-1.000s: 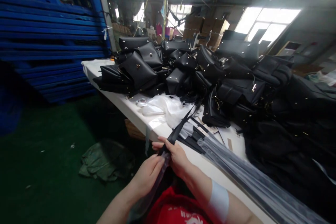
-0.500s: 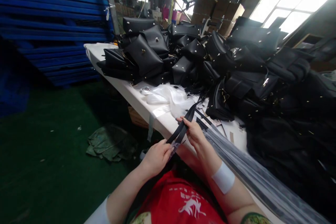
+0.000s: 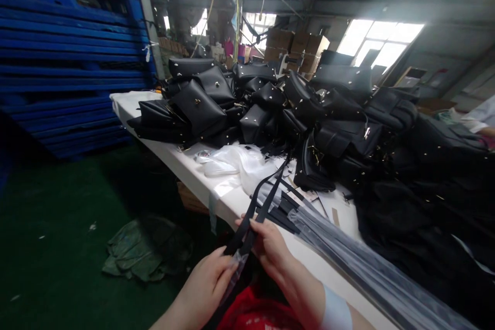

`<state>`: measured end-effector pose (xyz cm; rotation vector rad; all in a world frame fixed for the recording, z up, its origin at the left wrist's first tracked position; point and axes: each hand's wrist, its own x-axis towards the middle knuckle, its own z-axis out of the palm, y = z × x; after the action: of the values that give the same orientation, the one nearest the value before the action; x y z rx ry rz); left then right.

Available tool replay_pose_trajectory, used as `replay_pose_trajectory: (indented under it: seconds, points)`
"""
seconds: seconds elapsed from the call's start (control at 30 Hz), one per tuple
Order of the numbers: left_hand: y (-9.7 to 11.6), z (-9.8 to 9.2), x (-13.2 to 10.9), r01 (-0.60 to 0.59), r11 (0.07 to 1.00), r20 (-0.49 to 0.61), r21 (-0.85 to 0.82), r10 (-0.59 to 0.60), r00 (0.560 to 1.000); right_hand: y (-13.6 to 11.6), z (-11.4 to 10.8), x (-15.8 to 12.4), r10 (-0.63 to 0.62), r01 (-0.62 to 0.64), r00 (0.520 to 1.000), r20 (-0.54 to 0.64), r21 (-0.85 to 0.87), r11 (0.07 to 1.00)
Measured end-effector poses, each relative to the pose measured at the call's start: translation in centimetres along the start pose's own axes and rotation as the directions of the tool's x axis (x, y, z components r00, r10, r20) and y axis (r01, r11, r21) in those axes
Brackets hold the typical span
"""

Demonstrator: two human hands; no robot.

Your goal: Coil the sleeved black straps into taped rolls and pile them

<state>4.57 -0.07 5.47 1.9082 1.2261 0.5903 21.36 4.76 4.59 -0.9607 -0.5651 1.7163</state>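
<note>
My right hand (image 3: 270, 245) is closed around two black straps (image 3: 266, 193) that run up and away to the pile of black bags (image 3: 309, 108). My left hand (image 3: 211, 283) pinches a clear plastic sleeve (image 3: 235, 274) at the lower end of the straps, just below the right hand. Both hands sit off the near edge of the white table (image 3: 181, 157), above my red clothing (image 3: 255, 314).
Clear plastic sleeves with black strips (image 3: 348, 252) lie along the table to the right. Crumpled clear plastic (image 3: 240, 162) lies by the bags. Blue pallets (image 3: 62, 56) stand at left, with green cloth (image 3: 143, 250) on the green floor. Another person's sleeve (image 3: 481, 121) shows at far right.
My right hand slid back down the straps toward my body, close to the left hand. The left hand keeps its pinch on the plastic sleeve. The view shifted.
</note>
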Motion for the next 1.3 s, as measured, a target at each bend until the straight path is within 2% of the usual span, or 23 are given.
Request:
replay_pose_trajectory:
  seconds: [0.07,0.13,0.23,0.43,0.53,0.6,0.67,0.77,0.87,0.97,1.03,1.1,1.23,1.3]
  points:
    - [0.0,-0.1,-0.7,0.023,1.0,0.026,-0.002,-0.023,0.999,-1.0,-0.5,1.4,0.005,0.006,0.992,-0.125,0.089,0.996]
    - [0.1,0.0,-0.8,0.04,0.999,0.033,-0.011,-0.039,0.999,-1.7,-0.8,2.6,-0.006,0.023,0.987,-0.161,0.106,0.994]
    - [0.4,0.4,-0.1,0.042,0.999,-0.004,-0.028,-0.042,0.999,-1.8,-0.4,2.7,-0.052,0.058,0.994,-0.097,0.06,0.997]
    - [1.0,1.2,1.6,-0.033,0.998,-0.174,-0.054,0.023,0.985,1.2,1.5,-0.7,-0.142,0.155,0.982,0.127,-0.1,0.983]
    - [1.1,1.1,1.2,-0.057,0.997,-0.187,-0.051,0.046,0.981,1.1,1.6,-1.3,-0.125,0.156,0.966,0.227,-0.126,0.98]
    - [1.2,0.9,0.6,-0.06,0.996,-0.135,-0.073,0.049,0.99,-0.2,1.4,-0.6,-0.09,0.115,0.972,0.216,-0.104,0.988]
    - [1.3,0.6,0.0,-0.044,0.995,-0.097,-0.093,0.035,0.995,-1.7,1.1,0.4,-0.083,0.092,0.984,0.156,-0.057,0.994]
    - [1.5,0.3,-0.4,-0.014,0.994,-0.103,-0.109,0.003,0.995,-2.9,1.2,1.1,-0.063,0.064,0.991,0.121,-0.008,0.998]
    - [1.7,0.2,0.0,-0.013,0.994,-0.141,-0.108,-0.002,0.99,-1.8,1.8,0.2,-0.015,0.021,0.984,0.176,-0.033,0.999]
    - [1.8,0.1,0.7,-0.027,0.997,-0.168,-0.067,0.015,0.986,-0.2,2.3,-1.3,0.003,0.012,0.961,0.276,-0.055,0.998]
    - [2.0,0.1,1.1,-0.039,0.999,-0.164,-0.03,0.034,0.986,0.0,2.4,-1.6,0.024,-0.007,0.944,0.329,-0.053,0.999]
    - [2.1,0.2,1.2,-0.045,0.999,-0.145,-0.008,0.043,0.988,-1.0,2.2,-1.0,0.025,-0.018,0.954,0.3,-0.026,1.0]
    - [2.1,0.8,1.0,-0.026,1.0,-0.085,-0.009,0.025,0.996,-4.1,1.7,1.4,-0.061,0.058,0.996,0.071,0.046,0.997]
    - [2.0,1.1,1.0,-0.004,1.0,-0.084,-0.01,0.003,0.996,-4.9,1.5,2.1,-0.094,0.093,0.994,0.06,0.016,0.996]
